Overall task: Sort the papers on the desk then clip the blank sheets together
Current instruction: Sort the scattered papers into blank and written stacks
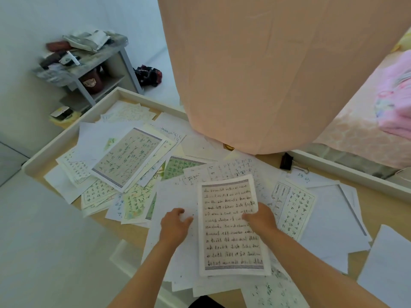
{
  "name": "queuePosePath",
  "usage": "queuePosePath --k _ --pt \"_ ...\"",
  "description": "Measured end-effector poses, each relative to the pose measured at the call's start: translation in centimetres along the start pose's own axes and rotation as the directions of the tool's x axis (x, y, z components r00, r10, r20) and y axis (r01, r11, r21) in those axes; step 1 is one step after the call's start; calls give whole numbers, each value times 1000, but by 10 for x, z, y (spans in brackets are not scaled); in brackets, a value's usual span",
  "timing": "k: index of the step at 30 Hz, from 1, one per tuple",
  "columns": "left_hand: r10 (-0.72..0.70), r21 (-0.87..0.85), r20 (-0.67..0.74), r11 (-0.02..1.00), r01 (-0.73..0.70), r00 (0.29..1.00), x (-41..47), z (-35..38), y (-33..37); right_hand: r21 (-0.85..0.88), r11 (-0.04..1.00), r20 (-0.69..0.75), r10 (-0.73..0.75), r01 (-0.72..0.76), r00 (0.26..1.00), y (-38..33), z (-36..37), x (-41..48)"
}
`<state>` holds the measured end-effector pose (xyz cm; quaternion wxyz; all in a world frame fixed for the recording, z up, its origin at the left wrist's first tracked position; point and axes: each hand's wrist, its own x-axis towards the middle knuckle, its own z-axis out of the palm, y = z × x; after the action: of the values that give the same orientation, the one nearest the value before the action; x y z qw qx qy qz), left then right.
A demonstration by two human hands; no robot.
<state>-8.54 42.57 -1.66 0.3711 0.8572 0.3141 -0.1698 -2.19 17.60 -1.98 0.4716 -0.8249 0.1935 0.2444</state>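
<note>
Legible writing: only "WEIS…" in white on a dark bag (pixel 148 75) on the floor, upper left of centre. The script on the sheets is too blurred to read.

Right hand (pixel 261 218): gripping the right edge of a bordered handwritten page (pixel 231 227), thumb on top, at lower centre.

Left hand (pixel 175 225): open, fingers spread, resting flat on a blank sheet (pixel 175 196) just left of that page.

Desk (pixel 73 134): white raised rim, scattered with overlapping written and blank papers. Black binder clip (pixel 286 161) lies near the far rim, right of centre. More blank sheets (pixel 329 218) at right.

A peach curtain (pixel 255 74) hangs over the far edge, hiding some papers. Cluttered grey shelf (pixel 89 61) at upper left.
</note>
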Motion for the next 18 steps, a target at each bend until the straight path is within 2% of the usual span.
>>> queuePosePath --k 2,4,8,11,12,15,18 --pt "-108 134 -105 983 122 989 -2 6 -7 7 1000 -42 22 -22 999 12 -13 0" --pt "-216 141 -164 961 239 963 -6 7 -14 31 999 -46 31 -29 998 22 -17 -3" --pt "-278 124 -198 944 306 940 -6 0 -35 81 996 -49 26 -22 998 29 -9 -12" --pt "-317 187 -212 915 357 924 -7 -8 -47 129 991 -4 18 -18 1000 28 7 -18" --pt "-332 147 -189 921 361 924 -8 -9 -51 129 991 13 17 -19 1000 27 13 -20" --pt "-305 -201 -41 935 291 951 -16 -8 -57 106 994 60 4 -10 998 25 31 -24" --pt "-199 -233 -3 953 193 980 -31 -2 -54 81 997 100 -4 -4 995 26 42 -28"
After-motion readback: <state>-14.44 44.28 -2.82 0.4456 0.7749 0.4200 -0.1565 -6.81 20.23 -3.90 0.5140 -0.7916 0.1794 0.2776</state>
